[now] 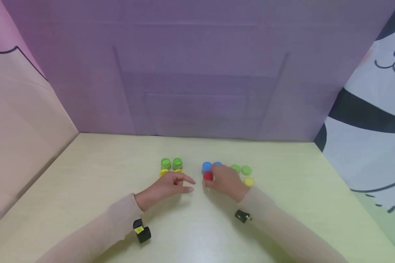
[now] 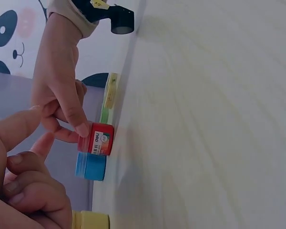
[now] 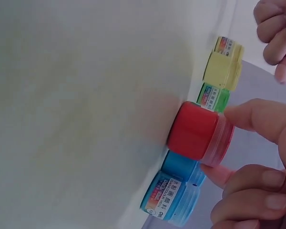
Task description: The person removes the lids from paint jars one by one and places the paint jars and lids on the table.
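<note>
In the head view my right hand (image 1: 226,181) pinches a red paint jar (image 1: 208,176) between thumb and finger, gripping it near its clear-rimmed top. The red jar (image 3: 194,131) stands upright on the table, close in front of two blue paint jars (image 3: 169,198). My left hand (image 1: 167,186) hovers to the left, thumb and index finger extended, the other fingers loosely curled, holding nothing. Just beyond it stand two green paint jars (image 1: 165,163), with yellow paint jars (image 3: 222,70) in front of them, partly hidden by the left hand in the head view.
Right of the blue jars lie round light green pieces (image 1: 246,170) and a yellow one (image 1: 248,181), partly behind my right hand. A pale wooden table (image 1: 197,233) carries everything. A purple panel (image 1: 197,73) stands along its far edge, with printed side panels.
</note>
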Available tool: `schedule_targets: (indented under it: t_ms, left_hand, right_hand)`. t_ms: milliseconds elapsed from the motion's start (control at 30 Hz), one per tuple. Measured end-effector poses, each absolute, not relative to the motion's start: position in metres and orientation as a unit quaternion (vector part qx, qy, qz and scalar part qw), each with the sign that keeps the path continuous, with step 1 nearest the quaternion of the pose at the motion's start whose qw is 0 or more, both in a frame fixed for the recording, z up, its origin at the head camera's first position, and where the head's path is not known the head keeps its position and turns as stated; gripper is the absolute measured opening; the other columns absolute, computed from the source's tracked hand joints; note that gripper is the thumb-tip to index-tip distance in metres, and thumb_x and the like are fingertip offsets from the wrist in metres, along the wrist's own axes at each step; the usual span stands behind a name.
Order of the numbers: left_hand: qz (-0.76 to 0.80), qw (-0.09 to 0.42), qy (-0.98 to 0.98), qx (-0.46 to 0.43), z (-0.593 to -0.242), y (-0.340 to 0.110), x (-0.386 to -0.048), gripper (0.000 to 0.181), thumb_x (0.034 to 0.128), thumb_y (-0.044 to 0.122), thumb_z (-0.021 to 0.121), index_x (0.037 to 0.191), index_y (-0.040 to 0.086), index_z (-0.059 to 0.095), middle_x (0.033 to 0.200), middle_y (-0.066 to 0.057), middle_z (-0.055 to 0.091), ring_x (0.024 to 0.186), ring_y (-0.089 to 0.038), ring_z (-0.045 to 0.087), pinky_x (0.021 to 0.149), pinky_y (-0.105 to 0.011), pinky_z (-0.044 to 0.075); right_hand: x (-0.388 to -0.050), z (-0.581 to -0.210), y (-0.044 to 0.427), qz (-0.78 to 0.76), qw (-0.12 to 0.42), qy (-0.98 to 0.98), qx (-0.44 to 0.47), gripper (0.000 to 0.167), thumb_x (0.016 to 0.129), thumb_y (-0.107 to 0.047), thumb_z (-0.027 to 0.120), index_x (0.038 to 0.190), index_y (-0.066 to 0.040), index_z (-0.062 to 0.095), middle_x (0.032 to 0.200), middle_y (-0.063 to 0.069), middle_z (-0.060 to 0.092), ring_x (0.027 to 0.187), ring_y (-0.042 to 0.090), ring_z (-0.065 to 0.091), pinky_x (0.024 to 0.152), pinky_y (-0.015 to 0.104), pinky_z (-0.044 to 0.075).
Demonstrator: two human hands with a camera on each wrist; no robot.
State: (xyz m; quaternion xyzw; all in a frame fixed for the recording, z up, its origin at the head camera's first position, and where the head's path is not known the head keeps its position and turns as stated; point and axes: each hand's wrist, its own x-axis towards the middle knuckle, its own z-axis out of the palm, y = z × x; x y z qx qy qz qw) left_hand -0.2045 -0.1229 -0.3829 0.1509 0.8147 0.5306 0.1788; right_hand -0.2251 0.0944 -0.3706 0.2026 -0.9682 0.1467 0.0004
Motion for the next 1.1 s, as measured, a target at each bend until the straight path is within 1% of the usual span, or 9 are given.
schedule_targets:
  t_ms: [100, 300, 400, 567, 700, 833, 1000, 1100]
  left_hand:
    - [0.522, 0.180, 0.821, 0.145, -0.384, -0.118, -0.205, 0.026, 0.0836, 0.025, 0.072, 0.107, 0.013, 0.070, 0.060, 0.002, 0.035, 0.058, -0.014, 0.034, 0.057, -0.025, 0.032]
    - [0.508, 0.183, 0.826, 0.163, -0.389, -0.111, -0.206, 0.025, 0.0831, 0.023, 0.073, 0.107, 0.015, 0.070, 0.058, 0.002, 0.038, 0.058, -0.014, 0.037, 0.057, -0.025, 0.034]
    - [0.502, 0.188, 0.827, 0.170, -0.391, -0.107, -0.205, 0.025, 0.0825, 0.023, 0.073, 0.107, 0.017, 0.070, 0.057, 0.001, 0.038, 0.058, -0.014, 0.039, 0.059, -0.025, 0.036]
    - [0.500, 0.197, 0.820, 0.199, -0.396, -0.103, -0.204, 0.027, 0.0812, 0.020, 0.074, 0.108, 0.017, 0.070, 0.058, 0.001, 0.039, 0.058, -0.013, 0.039, 0.059, -0.024, 0.035]
    - [0.491, 0.214, 0.818, 0.210, -0.397, -0.099, -0.202, 0.029, 0.0784, 0.016, 0.076, 0.106, 0.021, 0.070, 0.059, 0.001, 0.043, 0.058, -0.013, 0.038, 0.057, -0.023, 0.034]
    - [0.474, 0.242, 0.819, 0.213, -0.397, -0.095, -0.200, 0.033, 0.0756, 0.012, 0.077, 0.105, 0.025, 0.070, 0.060, 0.001, 0.046, 0.057, -0.014, 0.040, 0.058, -0.025, 0.034]
    - [0.474, 0.288, 0.807, 0.202, -0.400, -0.090, -0.196, 0.036, 0.0741, 0.009, 0.078, 0.106, 0.024, 0.071, 0.059, 0.000, 0.048, 0.057, -0.014, 0.041, 0.059, -0.026, 0.034]
    - [0.483, 0.303, 0.799, 0.190, -0.403, -0.086, -0.194, 0.034, 0.0738, 0.010, 0.078, 0.105, 0.022, 0.071, 0.058, 0.000, 0.048, 0.056, -0.014, 0.041, 0.060, -0.026, 0.034]
  right_hand:
    - [-0.220, -0.369, 0.097, 0.151, -0.013, -0.968, 0.201, 0.028, 0.081, -0.032, 0.072, 0.077, -0.012, 0.053, 0.065, -0.002, 0.048, 0.053, 0.013, 0.044, 0.048, 0.024, 0.037]
    - [-0.206, -0.366, 0.104, 0.149, -0.029, -0.965, 0.215, 0.027, 0.082, -0.032, 0.072, 0.086, -0.011, 0.054, 0.060, -0.002, 0.048, 0.050, 0.012, 0.043, 0.047, 0.024, 0.036]
    - [-0.198, -0.367, 0.107, 0.147, -0.033, -0.960, 0.234, 0.026, 0.083, -0.032, 0.070, 0.089, -0.011, 0.056, 0.059, -0.004, 0.047, 0.049, 0.010, 0.042, 0.045, 0.023, 0.034]
    - [-0.186, -0.368, 0.112, 0.145, -0.034, -0.944, 0.293, 0.024, 0.083, -0.034, 0.068, 0.090, -0.013, 0.057, 0.055, -0.007, 0.044, 0.046, 0.006, 0.038, 0.042, 0.021, 0.031]
    - [-0.180, -0.368, 0.115, 0.146, -0.046, -0.927, 0.343, 0.024, 0.084, -0.033, 0.068, 0.093, -0.013, 0.057, 0.054, -0.009, 0.042, 0.046, 0.003, 0.036, 0.043, 0.019, 0.032]
    - [-0.178, -0.369, 0.117, 0.146, -0.066, -0.910, 0.383, 0.023, 0.085, -0.031, 0.067, 0.094, -0.012, 0.057, 0.057, -0.011, 0.043, 0.047, 0.001, 0.036, 0.044, 0.017, 0.034]
    - [-0.177, -0.368, 0.116, 0.149, -0.082, -0.892, 0.419, 0.019, 0.084, -0.024, 0.067, 0.096, -0.014, 0.057, 0.061, -0.012, 0.046, 0.050, 0.000, 0.037, 0.046, 0.016, 0.036]
    - [-0.176, -0.366, 0.117, 0.150, -0.085, -0.885, 0.433, 0.020, 0.083, -0.021, 0.068, 0.098, -0.013, 0.058, 0.063, -0.012, 0.049, 0.051, 0.000, 0.038, 0.048, 0.015, 0.037]
